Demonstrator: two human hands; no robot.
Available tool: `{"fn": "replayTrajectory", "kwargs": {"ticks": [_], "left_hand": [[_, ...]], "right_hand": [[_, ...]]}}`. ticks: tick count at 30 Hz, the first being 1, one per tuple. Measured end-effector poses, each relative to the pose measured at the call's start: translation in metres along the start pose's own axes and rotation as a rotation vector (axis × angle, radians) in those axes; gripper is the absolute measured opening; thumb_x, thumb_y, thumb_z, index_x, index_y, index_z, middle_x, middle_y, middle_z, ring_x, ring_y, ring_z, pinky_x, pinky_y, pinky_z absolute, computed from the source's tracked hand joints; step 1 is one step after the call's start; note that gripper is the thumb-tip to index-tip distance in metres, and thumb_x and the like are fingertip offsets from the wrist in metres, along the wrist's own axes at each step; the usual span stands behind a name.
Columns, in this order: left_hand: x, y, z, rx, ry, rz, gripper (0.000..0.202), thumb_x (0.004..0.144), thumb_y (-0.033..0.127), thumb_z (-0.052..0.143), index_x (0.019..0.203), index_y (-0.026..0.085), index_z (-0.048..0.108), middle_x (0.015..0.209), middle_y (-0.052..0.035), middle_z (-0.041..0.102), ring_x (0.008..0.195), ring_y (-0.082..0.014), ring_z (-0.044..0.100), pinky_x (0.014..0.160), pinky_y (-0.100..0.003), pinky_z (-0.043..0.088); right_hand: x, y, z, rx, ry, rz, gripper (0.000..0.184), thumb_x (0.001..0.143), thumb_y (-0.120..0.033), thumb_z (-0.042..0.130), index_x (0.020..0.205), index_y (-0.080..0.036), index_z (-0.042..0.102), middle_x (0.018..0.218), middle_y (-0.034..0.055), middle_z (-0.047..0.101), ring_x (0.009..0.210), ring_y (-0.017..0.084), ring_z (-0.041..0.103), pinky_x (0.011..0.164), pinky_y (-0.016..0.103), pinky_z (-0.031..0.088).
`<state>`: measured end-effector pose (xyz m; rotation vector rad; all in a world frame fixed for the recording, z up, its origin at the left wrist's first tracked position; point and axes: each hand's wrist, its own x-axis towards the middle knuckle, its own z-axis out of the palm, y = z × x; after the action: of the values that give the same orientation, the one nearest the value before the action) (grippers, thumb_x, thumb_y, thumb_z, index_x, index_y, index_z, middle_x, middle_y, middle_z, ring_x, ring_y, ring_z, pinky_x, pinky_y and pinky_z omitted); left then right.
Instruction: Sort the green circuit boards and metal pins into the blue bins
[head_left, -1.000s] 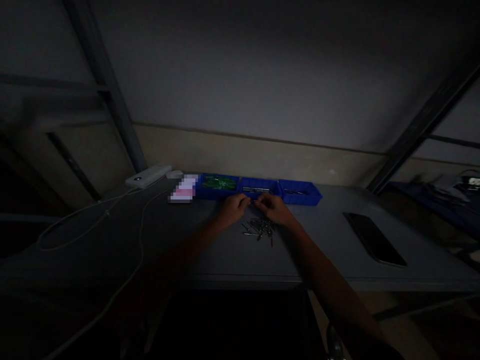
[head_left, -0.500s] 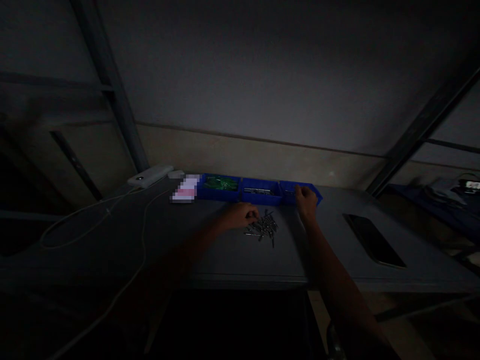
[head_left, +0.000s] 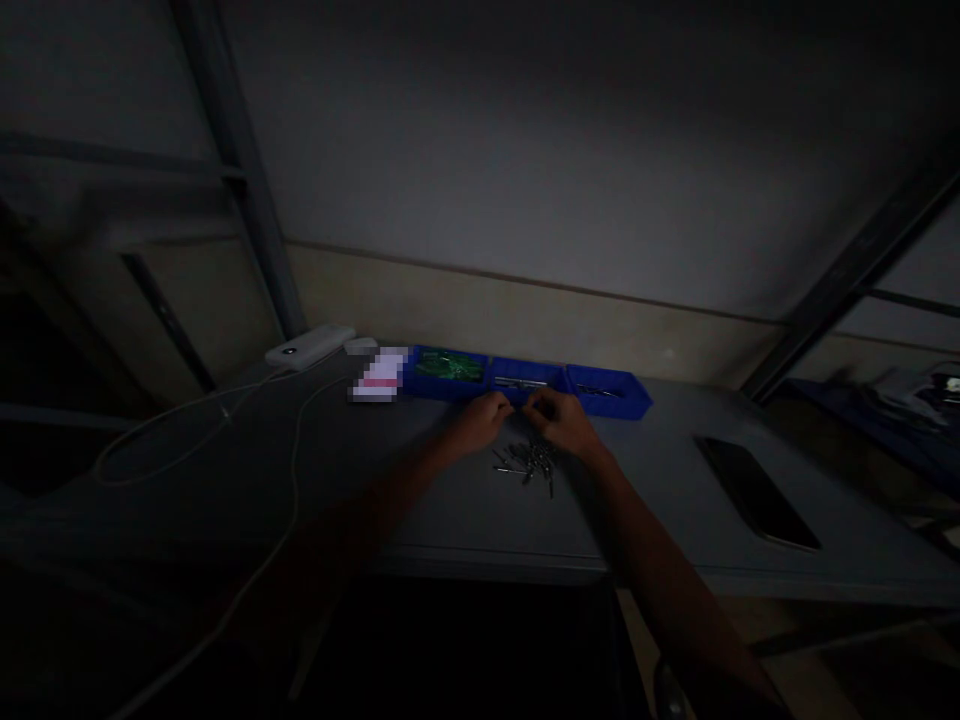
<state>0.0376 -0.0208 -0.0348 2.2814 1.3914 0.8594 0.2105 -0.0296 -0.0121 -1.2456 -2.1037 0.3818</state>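
The scene is very dark. My left hand (head_left: 484, 421) and my right hand (head_left: 562, 420) meet fingertip to fingertip above a small heap of metal pins or screws (head_left: 527, 463) on the grey table (head_left: 652, 480). Both hands have curled, pinching fingers; what they pinch is too small to make out. Just beyond them stand three blue bins in a row: the left bin (head_left: 448, 368) holds green parts, the middle bin (head_left: 525, 377) holds metal parts, and the right bin (head_left: 609, 390) holds a few metal pieces.
A dark phone (head_left: 757, 495) lies flat on the table's right side. A white power bank (head_left: 309, 346) with a white cable (head_left: 292, 470) sits at the back left, next to a blurred card (head_left: 379, 374). Metal frame posts rise at both sides.
My right hand has come back from the right bin to meet my left hand over the heap. My left hand rose slightly from the heap.
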Motion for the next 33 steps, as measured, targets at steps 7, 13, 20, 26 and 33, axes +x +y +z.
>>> {"fn": "replayTrajectory", "kwargs": {"ticks": [7, 13, 20, 26, 33], "left_hand": [[-0.001, -0.001, -0.001, -0.071, 0.020, -0.011, 0.022, 0.089, 0.023, 0.039, 0.077, 0.015, 0.057, 0.073, -0.0023, 0.062, 0.069, -0.0141, 0.056, 0.064, -0.024, 0.040], [-0.003, 0.001, -0.002, -0.134, 0.065, 0.044, 0.019, 0.086, 0.028, 0.045, 0.082, 0.016, 0.058, 0.069, 0.0003, 0.060, 0.065, -0.0128, 0.055, 0.061, -0.022, 0.037], [-0.004, 0.003, -0.006, -0.121, 0.118, 0.094, 0.027, 0.088, 0.029, 0.042, 0.073, 0.015, 0.059, 0.063, 0.0005, 0.059, 0.059, -0.0110, 0.052, 0.057, -0.022, 0.035], [-0.008, 0.009, -0.006, -0.047, -0.033, 0.097, 0.026, 0.087, 0.028, 0.044, 0.077, 0.014, 0.064, 0.069, -0.0020, 0.066, 0.063, -0.0122, 0.056, 0.060, -0.022, 0.038], [-0.017, 0.024, -0.006, 0.037, -0.270, 0.156, 0.024, 0.077, 0.038, 0.059, 0.088, 0.018, 0.067, 0.072, -0.0006, 0.067, 0.063, -0.0119, 0.059, 0.057, -0.021, 0.039]], "right_hand": [[0.001, 0.004, 0.002, -0.019, -0.026, -0.070, 0.013, 0.081, -0.022, 0.049, 0.083, -0.017, 0.060, 0.069, 0.0008, 0.061, 0.060, 0.012, 0.054, 0.058, 0.022, 0.036], [0.004, 0.010, 0.007, -0.144, 0.035, -0.047, 0.024, 0.089, -0.028, 0.041, 0.077, -0.017, 0.058, 0.069, 0.0049, 0.063, 0.061, 0.014, 0.054, 0.057, 0.024, 0.034], [0.002, 0.004, 0.002, -0.002, -0.021, -0.059, 0.030, 0.087, -0.038, 0.044, 0.073, -0.016, 0.059, 0.061, 0.0006, 0.057, 0.055, 0.012, 0.049, 0.053, 0.022, 0.031], [0.004, 0.014, -0.007, 0.013, 0.080, -0.003, 0.043, 0.085, -0.046, 0.040, 0.057, -0.016, 0.053, 0.051, -0.0019, 0.049, 0.051, 0.010, 0.044, 0.050, 0.022, 0.026], [0.004, 0.054, -0.027, -0.116, 0.521, 0.388, 0.050, 0.085, -0.048, 0.032, 0.055, -0.016, 0.056, 0.053, 0.0041, 0.056, 0.051, 0.014, 0.048, 0.050, 0.025, 0.025]]}}
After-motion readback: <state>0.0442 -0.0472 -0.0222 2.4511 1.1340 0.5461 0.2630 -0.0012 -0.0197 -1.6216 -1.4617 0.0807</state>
